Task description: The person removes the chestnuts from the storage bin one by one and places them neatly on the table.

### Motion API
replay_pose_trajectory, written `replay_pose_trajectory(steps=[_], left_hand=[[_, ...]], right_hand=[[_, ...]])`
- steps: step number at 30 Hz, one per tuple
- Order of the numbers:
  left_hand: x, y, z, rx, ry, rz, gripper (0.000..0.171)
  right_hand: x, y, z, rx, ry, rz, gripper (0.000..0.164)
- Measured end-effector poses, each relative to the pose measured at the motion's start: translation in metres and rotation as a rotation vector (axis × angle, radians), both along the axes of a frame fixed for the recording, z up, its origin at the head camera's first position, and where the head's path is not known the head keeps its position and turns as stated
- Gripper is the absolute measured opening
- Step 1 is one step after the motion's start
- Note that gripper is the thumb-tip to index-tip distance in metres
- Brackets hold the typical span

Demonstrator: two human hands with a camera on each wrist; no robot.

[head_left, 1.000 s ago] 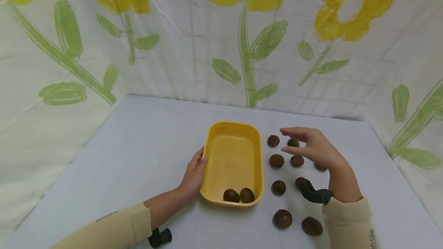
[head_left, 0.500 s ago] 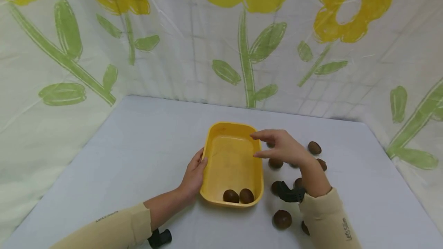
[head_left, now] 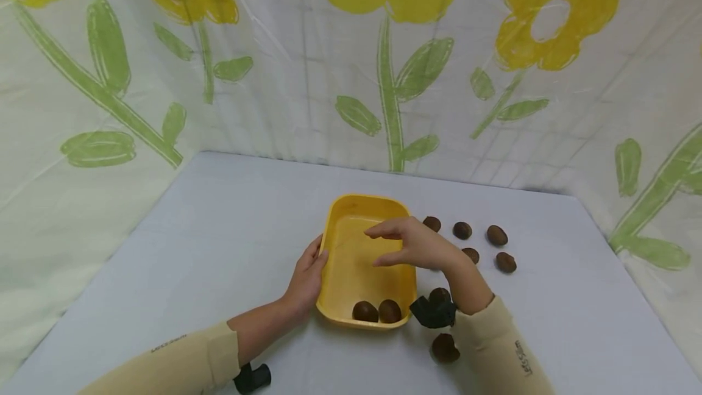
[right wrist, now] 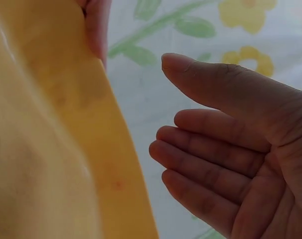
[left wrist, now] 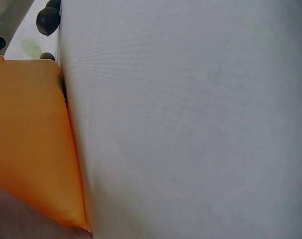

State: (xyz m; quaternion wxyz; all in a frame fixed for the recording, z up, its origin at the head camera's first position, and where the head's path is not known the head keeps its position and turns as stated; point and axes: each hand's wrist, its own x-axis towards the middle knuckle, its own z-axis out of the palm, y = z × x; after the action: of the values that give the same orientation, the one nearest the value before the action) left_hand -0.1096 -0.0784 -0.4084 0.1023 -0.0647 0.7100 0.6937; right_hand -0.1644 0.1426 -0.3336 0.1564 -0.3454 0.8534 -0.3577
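Note:
A yellow plastic tray (head_left: 351,279) stands on the table with two brown chestnuts (head_left: 390,311) lying side by side at its near end. My left hand (head_left: 305,278) grips the tray's left wall, thumb at the rim; in the left wrist view the tray's outer side (left wrist: 31,129) shows with a bit of that hand below. Over the right part of the tray hovers my right hand (head_left: 419,242), thumb and fingers apart. In the right wrist view the palm of the right hand (right wrist: 235,149) is bare, its fingers slightly bent, beside the tray wall (right wrist: 116,164).
Several more chestnuts (head_left: 497,235) lie in loose rows right of the tray; my right hand and forearm hide some. A dark wrist camera (head_left: 433,311) sits on the right wrist. Behind the white table (head_left: 236,212) hangs a cloth (head_left: 274,78) printed with yellow flowers.
My right hand has moved left, from above the chestnuts to over the tray, its fingers still spread. The left hand, the tray and the two chestnuts in it stay put.

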Motion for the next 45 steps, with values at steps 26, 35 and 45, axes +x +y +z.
replay_pose_trajectory(steps=[26,35,45], left_hand=[[0.0,-0.002,-0.002,0.05,0.025,-0.024,0.049],[0.001,-0.001,-0.002,0.063,0.03,-0.031,0.049],[0.0,-0.002,-0.002,0.07,0.034,-0.027,0.048]], right_hand=[[-0.001,-0.032,-0.032,0.174,-0.06,0.203,0.04],[-0.01,-0.038,-0.033,0.225,-0.191,0.273,0.033],[-0.009,-0.047,-0.04,0.232,-0.454,0.444,0.027]])
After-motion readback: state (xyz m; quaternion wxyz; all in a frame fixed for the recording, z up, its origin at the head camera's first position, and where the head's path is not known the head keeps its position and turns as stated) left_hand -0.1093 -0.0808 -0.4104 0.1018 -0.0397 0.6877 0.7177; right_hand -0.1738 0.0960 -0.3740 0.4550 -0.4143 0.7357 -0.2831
